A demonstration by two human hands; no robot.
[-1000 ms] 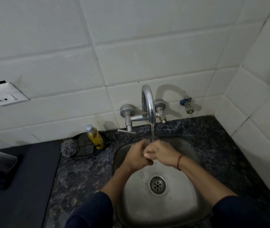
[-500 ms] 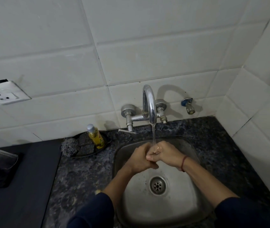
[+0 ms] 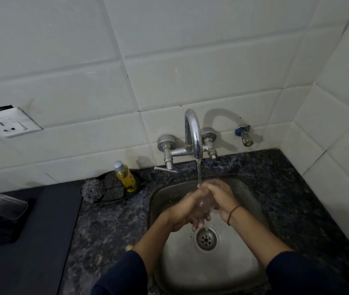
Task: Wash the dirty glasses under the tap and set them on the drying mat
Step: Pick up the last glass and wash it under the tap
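Over the steel sink both my hands wrap a small clear glass under the water running from the chrome tap. My left hand cups it from the left and below, and my right hand covers it from the right. Only a sliver of the glass shows between the fingers. On the dark drying mat at far left, another clear glass stands upside down.
A black dish behind the sink's left corner holds a yellow soap bottle and a steel scourer. Speckled dark counter surrounds the sink. White tiled walls close in behind and at right; a socket is on the left wall.
My hands have shifted on the glass, the left one sliding lower with fingers now pointing down toward the drain. The water keeps running.
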